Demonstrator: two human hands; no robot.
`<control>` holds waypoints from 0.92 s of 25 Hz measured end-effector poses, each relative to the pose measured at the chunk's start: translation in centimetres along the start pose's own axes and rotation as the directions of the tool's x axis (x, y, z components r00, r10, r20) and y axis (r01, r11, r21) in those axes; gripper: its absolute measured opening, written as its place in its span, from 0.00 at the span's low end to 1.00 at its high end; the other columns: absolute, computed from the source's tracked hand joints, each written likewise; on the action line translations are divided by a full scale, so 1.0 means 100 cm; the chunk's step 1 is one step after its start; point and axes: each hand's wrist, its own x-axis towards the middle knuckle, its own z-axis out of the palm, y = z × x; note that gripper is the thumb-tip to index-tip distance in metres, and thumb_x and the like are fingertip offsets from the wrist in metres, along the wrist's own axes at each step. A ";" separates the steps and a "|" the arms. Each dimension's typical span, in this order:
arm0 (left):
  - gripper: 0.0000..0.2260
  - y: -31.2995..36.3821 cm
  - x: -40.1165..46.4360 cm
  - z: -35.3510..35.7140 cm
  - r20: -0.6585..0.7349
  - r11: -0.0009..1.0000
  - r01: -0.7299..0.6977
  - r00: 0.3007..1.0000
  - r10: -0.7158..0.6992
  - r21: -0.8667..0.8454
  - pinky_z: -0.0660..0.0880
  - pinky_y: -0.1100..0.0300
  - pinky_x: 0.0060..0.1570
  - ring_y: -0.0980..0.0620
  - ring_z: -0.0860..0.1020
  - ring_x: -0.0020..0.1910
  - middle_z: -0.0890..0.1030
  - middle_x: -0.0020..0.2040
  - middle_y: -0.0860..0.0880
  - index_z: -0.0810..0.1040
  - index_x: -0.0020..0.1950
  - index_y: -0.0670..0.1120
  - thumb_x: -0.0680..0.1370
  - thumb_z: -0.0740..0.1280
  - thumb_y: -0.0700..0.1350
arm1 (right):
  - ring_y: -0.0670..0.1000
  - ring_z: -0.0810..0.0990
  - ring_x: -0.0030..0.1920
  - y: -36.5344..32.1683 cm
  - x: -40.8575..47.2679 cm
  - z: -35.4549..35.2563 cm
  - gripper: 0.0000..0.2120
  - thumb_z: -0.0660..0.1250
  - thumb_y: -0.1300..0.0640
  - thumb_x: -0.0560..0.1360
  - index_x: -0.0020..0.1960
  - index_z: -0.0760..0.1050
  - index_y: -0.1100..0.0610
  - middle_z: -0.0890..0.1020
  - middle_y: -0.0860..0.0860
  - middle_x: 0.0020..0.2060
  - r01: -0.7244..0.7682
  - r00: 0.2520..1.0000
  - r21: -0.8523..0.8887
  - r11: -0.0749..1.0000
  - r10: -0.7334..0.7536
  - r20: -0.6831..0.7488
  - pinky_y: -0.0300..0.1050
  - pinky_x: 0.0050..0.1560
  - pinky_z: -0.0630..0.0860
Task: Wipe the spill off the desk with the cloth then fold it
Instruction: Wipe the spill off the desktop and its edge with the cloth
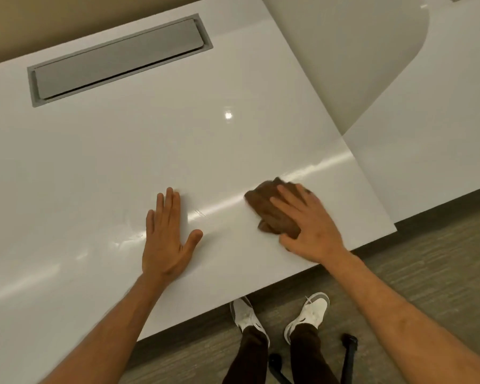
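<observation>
Pressing a bunched brown cloth (272,212) to the white desk (122,162) near its right front edge, your right hand (308,223) has fingers spread over it. Your left hand (166,239) rests flat, fingers together. No clear spill visible; wiping looks underway, folding remains.

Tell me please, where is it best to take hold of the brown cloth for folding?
Probably the far bunched edge of the brown cloth, pinched from above. That part sticks out beyond the fingers of the right hand, which presses the rest flat on the desk. The left hand is free.
</observation>
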 end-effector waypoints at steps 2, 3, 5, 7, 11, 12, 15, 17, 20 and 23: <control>0.42 0.000 -0.001 0.000 0.000 1.000 0.000 1.000 0.000 -0.015 0.36 0.54 0.82 0.52 0.38 0.85 0.40 0.86 0.53 0.41 0.86 0.48 0.81 0.46 0.72 | 0.58 0.55 0.80 0.043 0.000 -0.032 0.39 0.71 0.49 0.71 0.79 0.62 0.47 0.60 0.50 0.81 -0.283 0.952 0.054 0.958 0.288 -0.107 0.68 0.76 0.58; 0.42 0.001 -0.002 0.000 0.001 1.000 0.000 1.000 0.000 -0.020 0.36 0.55 0.82 0.53 0.38 0.85 0.41 0.86 0.53 0.41 0.86 0.48 0.81 0.46 0.72 | 0.58 0.55 0.80 0.054 -0.004 -0.039 0.39 0.71 0.49 0.72 0.80 0.61 0.47 0.60 0.50 0.81 -0.367 0.918 0.070 0.927 0.374 -0.135 0.68 0.77 0.58; 0.42 0.001 -0.004 -0.001 0.008 1.000 -0.001 1.000 0.001 -0.026 0.37 0.54 0.82 0.53 0.39 0.85 0.41 0.86 0.52 0.42 0.86 0.47 0.81 0.46 0.72 | 0.57 0.55 0.81 0.051 -0.019 -0.038 0.38 0.71 0.49 0.72 0.79 0.61 0.46 0.61 0.49 0.81 -0.461 0.864 0.092 0.882 0.470 -0.177 0.67 0.76 0.60; 0.42 0.004 -0.006 -0.003 0.022 1.000 -0.015 1.000 0.015 -0.023 0.39 0.53 0.83 0.53 0.40 0.85 0.42 0.86 0.51 0.42 0.86 0.47 0.80 0.46 0.72 | 0.57 0.55 0.81 0.027 -0.036 -0.025 0.38 0.73 0.51 0.71 0.78 0.63 0.47 0.62 0.49 0.80 -0.521 0.824 0.091 0.849 0.528 -0.207 0.68 0.75 0.63; 0.45 0.012 -0.015 -0.011 0.021 0.982 -0.001 1.000 0.005 -0.187 0.38 0.55 0.82 0.54 0.41 0.85 0.43 0.87 0.50 0.44 0.86 0.44 0.79 0.43 0.74 | 0.61 0.56 0.80 -0.042 -0.038 0.015 0.40 0.73 0.47 0.71 0.79 0.62 0.50 0.61 0.52 0.81 -0.501 0.851 -0.011 0.865 0.490 -0.187 0.64 0.77 0.60; 0.45 0.013 -0.022 -0.013 0.008 0.974 0.017 1.000 -0.016 -0.224 0.37 0.56 0.82 0.54 0.41 0.85 0.43 0.87 0.50 0.44 0.86 0.44 0.79 0.43 0.74 | 0.62 0.56 0.80 -0.058 -0.032 0.024 0.40 0.72 0.44 0.72 0.80 0.61 0.51 0.61 0.53 0.81 -0.474 0.870 -0.038 0.880 0.461 -0.172 0.64 0.77 0.59; 0.43 -0.009 -0.058 -0.021 -0.059 0.985 0.103 0.992 -0.112 -0.136 0.35 0.54 0.82 0.52 0.40 0.85 0.42 0.86 0.50 0.43 0.86 0.45 0.80 0.43 0.73 | 0.65 0.56 0.80 -0.089 -0.003 0.043 0.41 0.69 0.38 0.75 0.81 0.58 0.52 0.59 0.55 0.81 -0.408 0.907 -0.036 0.912 0.401 -0.125 0.65 0.78 0.57; 0.42 -0.036 -0.085 -0.026 -0.092 0.981 0.187 0.977 -0.191 -0.045 0.34 0.52 0.82 0.52 0.40 0.85 0.41 0.86 0.50 0.43 0.86 0.45 0.81 0.41 0.72 | 0.65 0.55 0.80 -0.103 0.023 0.052 0.42 0.68 0.38 0.75 0.81 0.57 0.53 0.58 0.56 0.81 -0.378 0.920 -0.014 0.926 0.374 -0.117 0.67 0.77 0.57; 0.41 -0.067 -0.107 -0.028 -0.101 0.961 0.268 0.956 -0.274 -0.070 0.35 0.50 0.82 0.53 0.40 0.85 0.41 0.86 0.51 0.42 0.85 0.46 0.81 0.41 0.72 | 0.65 0.52 0.81 -0.133 0.069 0.069 0.42 0.68 0.37 0.75 0.82 0.57 0.52 0.57 0.55 0.82 -0.267 0.962 -0.022 0.964 0.264 -0.072 0.65 0.78 0.55; 0.41 -0.074 -0.107 -0.017 -0.136 0.960 0.265 0.952 -0.276 -0.093 0.37 0.54 0.82 0.54 0.41 0.85 0.40 0.86 0.53 0.41 0.86 0.47 0.81 0.44 0.71 | 0.64 0.51 0.81 -0.178 0.105 0.092 0.41 0.69 0.38 0.73 0.81 0.58 0.50 0.57 0.52 0.82 -0.083 0.996 -0.025 0.996 0.084 0.030 0.62 0.79 0.53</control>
